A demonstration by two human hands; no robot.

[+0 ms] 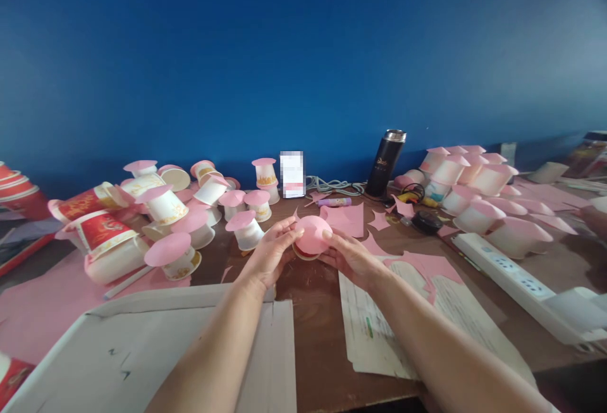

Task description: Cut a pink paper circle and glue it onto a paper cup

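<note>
A round pink paper disc (313, 233) lies over the end of a paper cup (308, 256), whose reddish side and pale rim show just below it. From the left, my left hand (274, 247) grips the disc and cup, thumb on top of the paper. My right hand (348, 252) holds the opposite edge the same way, its thumb pressing the disc. Fingers under the disc are partly hidden. Behind the hands lies a piece of pink paper (348, 220) beside a purple glue stick (334, 202).
Several cups topped with pink discs (164, 204) crowd the left; more capped cups (474, 176) stand right. A phone (293, 176) and black thermos (385, 163) stand against the blue wall. A power strip (509, 283), printed sheets (379, 331) and a white box (156, 343) lie nearer.
</note>
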